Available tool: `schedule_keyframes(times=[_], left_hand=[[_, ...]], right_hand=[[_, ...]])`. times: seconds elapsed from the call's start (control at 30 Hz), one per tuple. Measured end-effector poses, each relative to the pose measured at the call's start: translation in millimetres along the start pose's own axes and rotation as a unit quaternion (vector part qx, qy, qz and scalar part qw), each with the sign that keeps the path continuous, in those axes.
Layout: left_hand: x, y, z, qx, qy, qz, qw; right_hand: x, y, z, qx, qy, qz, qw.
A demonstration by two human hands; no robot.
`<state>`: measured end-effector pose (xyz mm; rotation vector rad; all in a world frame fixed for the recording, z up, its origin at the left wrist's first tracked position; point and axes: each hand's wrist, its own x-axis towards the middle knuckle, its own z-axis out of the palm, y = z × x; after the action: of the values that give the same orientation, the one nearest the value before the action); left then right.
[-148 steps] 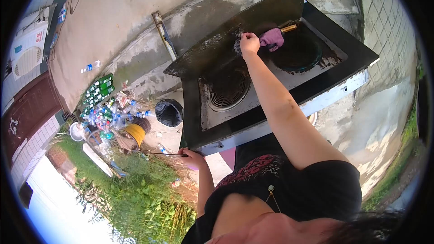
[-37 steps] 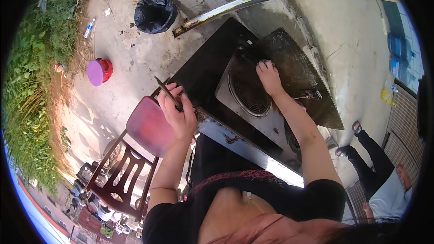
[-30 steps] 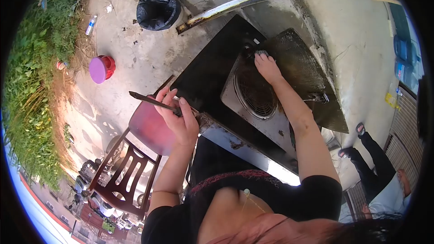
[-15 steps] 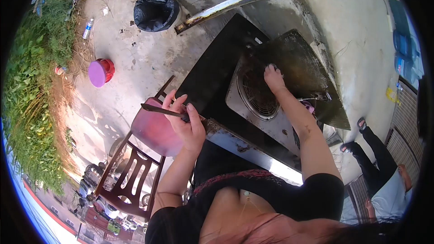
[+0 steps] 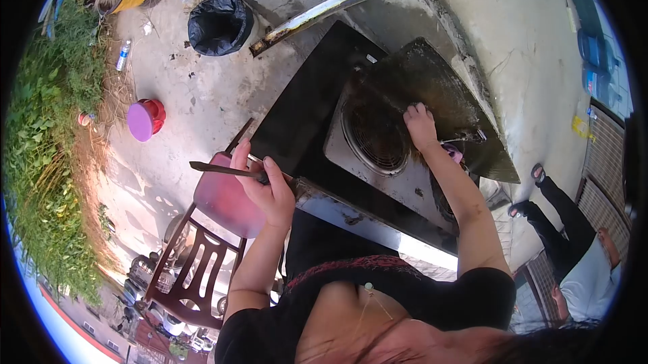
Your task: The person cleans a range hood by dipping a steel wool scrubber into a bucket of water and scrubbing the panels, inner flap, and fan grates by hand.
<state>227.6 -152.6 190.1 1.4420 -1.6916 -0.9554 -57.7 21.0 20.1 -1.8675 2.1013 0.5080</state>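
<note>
At the grimy flat panel (image 5: pixel 459 94); curled right hand (image 5: pixel 420 123).

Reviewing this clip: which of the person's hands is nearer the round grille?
Right. The right hand is just beside the round grille, at the dark panel; the left hand is farther left, holding a dark tool.

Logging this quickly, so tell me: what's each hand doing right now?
Left hand: holding a dark, narrow tool.
Right hand: fingers curled at the dark panel; grip contents can't be told.
</note>
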Motion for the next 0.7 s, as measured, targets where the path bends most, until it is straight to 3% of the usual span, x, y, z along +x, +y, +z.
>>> schedule_keyframes(times=[0.13, 0.2, 0.3, 0.37, 0.4, 0.47, 0.53, 0.6, 0.67, 0.7], left_hand=[[0, 9, 4, -0.076, -0.015, -0.079, 0.994], [-1, 11, 3, -0.083, -0.016, -0.081, 0.993], [0, 12, -1, -0.05, -0.044, -0.105, 0.992], [-1, 6, 2, -0.049, -0.036, -0.071, 0.996], [0, 5, 3, -0.047, -0.034, -0.052, 0.997], [1, 8, 1, -0.051, -0.042, -0.086, 0.994], [1, 10, 4, -0.054, -0.044, -0.096, 0.993], [1, 10, 6, -0.053, -0.038, -0.084, 0.994], [1, 10, 5, -0.05, -0.045, -0.096, 0.993], [2, 14, 6, -0.056, -0.043, -0.104, 0.992]], right_hand=[[67, -2, -119, 0.081, 0.313, -0.057, 0.945], [79, 15, -117, 0.101, 0.336, 0.043, 0.936], [23, 20, -46, 0.054, 0.218, 0.027, 0.974], [-15, 12, -18, 0.031, 0.098, 0.084, 0.991], [-20, 4, -20, 0.105, 0.083, 0.11, 0.985], [-11, -11, -18, 0.299, 0.079, 0.155, 0.938], [34, -35, -38, 0.526, 0.139, 0.195, 0.816], [81, -54, -42, 0.613, 0.126, 0.215, 0.75], [124, -76, 8, 0.53, 0.185, 0.242, 0.792], [137, -90, 25, 0.518, 0.16, 0.28, 0.792]])
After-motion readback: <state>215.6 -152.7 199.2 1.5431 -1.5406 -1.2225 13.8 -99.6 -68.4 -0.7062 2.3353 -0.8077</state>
